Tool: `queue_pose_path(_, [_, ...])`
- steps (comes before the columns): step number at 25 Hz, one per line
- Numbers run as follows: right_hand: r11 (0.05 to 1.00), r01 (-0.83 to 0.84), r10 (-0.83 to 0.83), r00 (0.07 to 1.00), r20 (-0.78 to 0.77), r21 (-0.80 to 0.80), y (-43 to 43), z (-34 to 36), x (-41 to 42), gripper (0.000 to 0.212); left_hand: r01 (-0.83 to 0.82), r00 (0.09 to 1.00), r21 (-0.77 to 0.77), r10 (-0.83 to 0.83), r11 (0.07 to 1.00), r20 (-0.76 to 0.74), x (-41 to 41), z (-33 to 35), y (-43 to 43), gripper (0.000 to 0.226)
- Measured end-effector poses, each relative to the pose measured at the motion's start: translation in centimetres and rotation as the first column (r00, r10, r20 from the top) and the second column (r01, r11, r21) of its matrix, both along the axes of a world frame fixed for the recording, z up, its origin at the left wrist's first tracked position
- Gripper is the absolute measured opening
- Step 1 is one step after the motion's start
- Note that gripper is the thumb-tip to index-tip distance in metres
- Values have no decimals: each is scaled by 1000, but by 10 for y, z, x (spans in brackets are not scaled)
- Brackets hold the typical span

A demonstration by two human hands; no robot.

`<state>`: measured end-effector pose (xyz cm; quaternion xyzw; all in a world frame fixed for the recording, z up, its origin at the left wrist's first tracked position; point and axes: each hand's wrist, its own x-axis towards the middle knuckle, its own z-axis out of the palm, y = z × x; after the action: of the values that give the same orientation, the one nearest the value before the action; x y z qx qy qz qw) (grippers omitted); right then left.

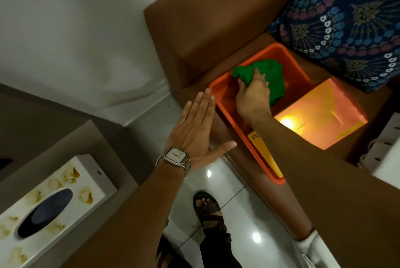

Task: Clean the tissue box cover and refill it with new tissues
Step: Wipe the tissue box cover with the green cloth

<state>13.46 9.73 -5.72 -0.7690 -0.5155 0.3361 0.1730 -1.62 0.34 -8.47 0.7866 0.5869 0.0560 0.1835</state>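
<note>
A white rectangular tissue box cover (54,200) with a dark oval slot is seen at the lower left, resting on a grey-brown table surface (91,135); its top is blotched with yellow-brown stains, and no tissue shows through the slot, so cleaning appears not yet begun. Well apart from it, on a brown padded sofa seat (216,35), an orange rectangular plastic tub (227,114) is placed, seemingly as a carrier for supplies. Inside the tub, a crumpled bright green cloth (270,77) is gripped by the right hand (253,94), whose fingers are closed into its folds, probably so that it can be lifted out as the wiping rag. The left hand (194,131), with a square silver wristwatch (175,156) at its wrist, is held flat and spread in the air just beside the tub's near rim, holding nothing; whether it touches the rim cannot be told. An orange-pink glossy tissue pack (320,114) lies against the tub's far side, likely kept ready as the refill. A dark blue patterned cushion (346,18) is propped behind it.
</note>
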Motion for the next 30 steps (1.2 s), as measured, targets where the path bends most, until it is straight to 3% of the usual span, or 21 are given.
queue_pose_path(4, [975,50,-17,988,-152,215,-40,36,-40,56,-77,997,-1,77,997,5,-45,31,-23,114])
queue_pose_path(8, [906,-31,140,964,-227,423,-103,60,-112,57,-219,975,-21,218,975,-44,-116,57,-70,114])
queue_pose_path(12, [842,-211,374,892,-255,496,-156,53,-182,62,-393,916,-43,387,918,-105,-201,62,-142,122])
queue_pose_path(15, [810,-377,508,834,-216,449,-192,36,-236,60,-523,849,-81,510,849,-139,-269,51,-211,139])
queue_pose_path(17, [709,-579,670,732,-128,403,-215,18,-266,61,-567,817,-139,533,812,-220,-307,39,-253,151])
queue_pose_path(20, [341,-915,901,383,204,215,-242,-19,-282,61,-595,789,-229,504,771,-352,-343,19,-298,161])
queue_pose_path(22, [186,-982,925,169,341,-17,-258,-39,-277,63,-622,773,-261,524,738,-358,-356,4,-319,162])
queue_pose_path(23, [167,-984,918,131,374,-65,-262,-45,-274,65,-635,765,-267,542,725,-348,-360,-3,-326,162])
queue_pose_path(26, [232,-973,893,211,397,-3,-265,-48,-283,76,-652,755,-246,587,717,-292,-368,-17,-332,159])
queue_pose_path(30, [439,-899,796,392,461,6,-263,-55,-328,83,-674,739,-196,644,712,-200,-364,-32,-321,154])
